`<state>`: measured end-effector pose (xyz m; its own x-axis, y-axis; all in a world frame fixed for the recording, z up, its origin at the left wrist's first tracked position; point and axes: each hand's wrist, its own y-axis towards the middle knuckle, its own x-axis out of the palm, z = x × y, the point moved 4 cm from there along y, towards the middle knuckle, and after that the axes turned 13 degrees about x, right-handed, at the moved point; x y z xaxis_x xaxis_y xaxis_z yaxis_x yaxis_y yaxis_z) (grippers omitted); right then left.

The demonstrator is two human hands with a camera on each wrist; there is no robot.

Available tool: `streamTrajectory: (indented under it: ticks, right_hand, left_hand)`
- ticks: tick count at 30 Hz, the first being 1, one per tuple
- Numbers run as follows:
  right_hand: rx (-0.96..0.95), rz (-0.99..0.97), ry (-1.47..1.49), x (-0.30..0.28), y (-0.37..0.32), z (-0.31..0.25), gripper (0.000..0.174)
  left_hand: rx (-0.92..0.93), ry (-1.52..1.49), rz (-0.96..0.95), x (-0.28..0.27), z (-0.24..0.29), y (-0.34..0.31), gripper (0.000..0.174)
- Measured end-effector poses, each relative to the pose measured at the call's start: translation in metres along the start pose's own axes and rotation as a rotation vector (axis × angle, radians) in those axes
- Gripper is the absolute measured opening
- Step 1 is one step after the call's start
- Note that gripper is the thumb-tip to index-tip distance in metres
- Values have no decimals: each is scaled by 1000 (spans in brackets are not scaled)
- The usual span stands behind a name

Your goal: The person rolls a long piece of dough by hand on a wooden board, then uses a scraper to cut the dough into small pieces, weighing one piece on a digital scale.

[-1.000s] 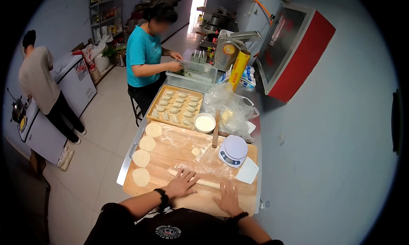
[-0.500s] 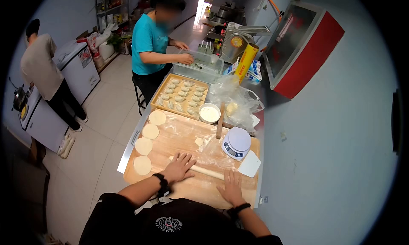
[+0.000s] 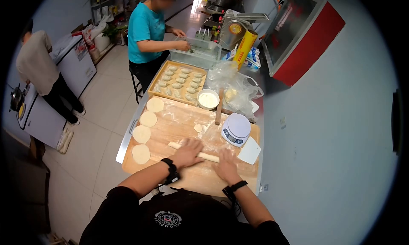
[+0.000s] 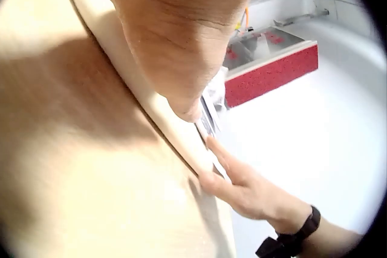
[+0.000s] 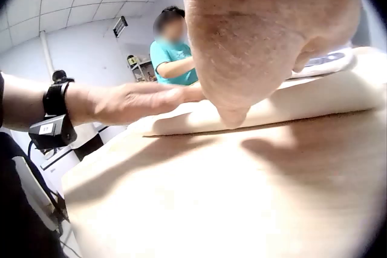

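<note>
dough rolling at a counter (image 3: pixel 124 153), head view. at lower centre of the frame, a pale dough roll (image 3: pixel 209 157) lies aslant on a wooden board (image 3: pixel 181 121), beneath both hands. the left hand (image 3: pixel 188 153) rests across its middle, fingers extended and slightly spread, the dough's left end showing beyond it; the right hand (image 3: pixel 226 166) lies over the right end, fingers likewise extended, somewhat blurred. neither hand pinches anything that i can see. four flat dough rounds (image 3: pixel 141 134) form a column along the board's left side, and a small dough piece (image 3: pixel 198 128) sits alone near the board's centre. to the right stands a white scale (image 3: pixel 237 128), with a white scraper (image 3: pixel 249 151) just below it. above the board, at upper centre, are a wooden tray (image 3: pixel 172 99) of dumplings (image 3: pixel 180 80), a white bowl (image 3: pixel 208 99) and a wooden stick (image 3: pixel 219 108). upper left of these, a person in a teal shirt (image 3: pixel 147 32) reaches into a clear bin (image 3: pixel 189 61).
</note>
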<state>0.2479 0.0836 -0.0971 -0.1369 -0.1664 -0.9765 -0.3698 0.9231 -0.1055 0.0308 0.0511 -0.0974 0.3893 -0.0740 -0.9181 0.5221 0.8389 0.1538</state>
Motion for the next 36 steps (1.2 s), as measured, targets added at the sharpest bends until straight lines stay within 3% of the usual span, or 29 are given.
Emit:
streamTrajectory:
  ticks: [3, 6, 10, 16, 19, 24, 27, 32, 36]
  right_hand:
    - [-72, -74, -33, 27, 6, -32, 88]
    - [-192, 63, -90, 14, -33, -34, 91]
    - [-195, -72, -101, 10, -76, -19, 91]
    - [43, 57, -51, 16, 3, 3, 88]
    - [76, 5, -56, 11, -11, 16, 86]
    - [-25, -3, -97, 14, -87, 20, 88]
    - [-12, 56, -145, 24, -72, 29, 90]
    - [114, 21, -84, 10, -8, 34, 89]
    - [75, 11, -44, 2, -35, 28, 86]
  left_hand:
    - [156, -77, 6, 39, 15, 19, 80]
    - [185, 37, 20, 27, 35, -14, 82]
    - [199, 44, 13, 34, 42, -46, 82]
    - [2, 73, 8, 13, 7, 4, 76]
    - [32, 78, -30, 11, 14, -13, 75]
    - [85, 111, -47, 13, 43, -77, 75]
    - [105, 167, -66, 12, 30, -76, 76]
    - [-61, 243, -31, -4, -15, -22, 75]
    - [-139, 180, -48, -2, -26, -38, 77]
